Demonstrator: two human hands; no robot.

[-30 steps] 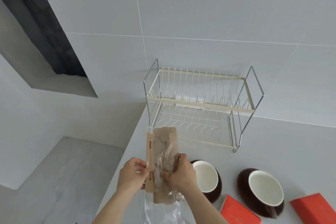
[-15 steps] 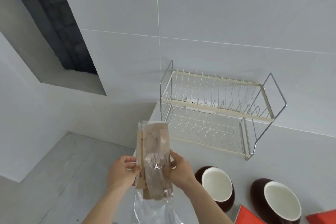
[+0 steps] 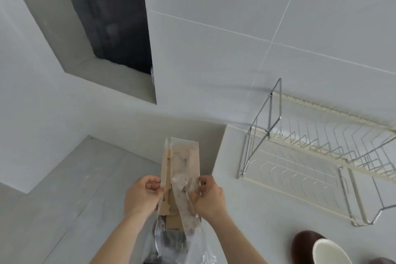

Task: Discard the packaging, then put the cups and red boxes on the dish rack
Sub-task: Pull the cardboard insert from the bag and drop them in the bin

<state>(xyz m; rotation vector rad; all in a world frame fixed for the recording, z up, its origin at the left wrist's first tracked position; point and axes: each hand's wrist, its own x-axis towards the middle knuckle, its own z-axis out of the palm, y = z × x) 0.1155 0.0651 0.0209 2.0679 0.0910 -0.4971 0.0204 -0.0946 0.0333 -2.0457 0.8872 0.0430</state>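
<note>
The packaging [image 3: 182, 169], flat brown cardboard in clear plastic film, stands upright between my hands, out past the left end of the counter. My left hand [image 3: 142, 196] pinches its left edge and my right hand [image 3: 209, 196] grips its right edge. A clear plastic bag [image 3: 177, 244] hangs below them. The two-tier wire dish rack [image 3: 321, 156] sits on the counter at the right. One brown cup with a white inside [image 3: 317, 248] shows at the bottom right; another cup [image 3: 383, 260] is cut off by the corner. No red boxes are in view.
The white counter [image 3: 257, 210] ends at its left edge, just right of my hands. Grey floor [image 3: 75, 188] lies below on the left. A dark wall recess [image 3: 111, 17] opens at the upper left. Tiled wall stands behind the rack.
The view has swung left, so the rack and cups slid right and the red boxes left the frame. Both hands keep the packaging, which is now past the counter's left edge.
</note>
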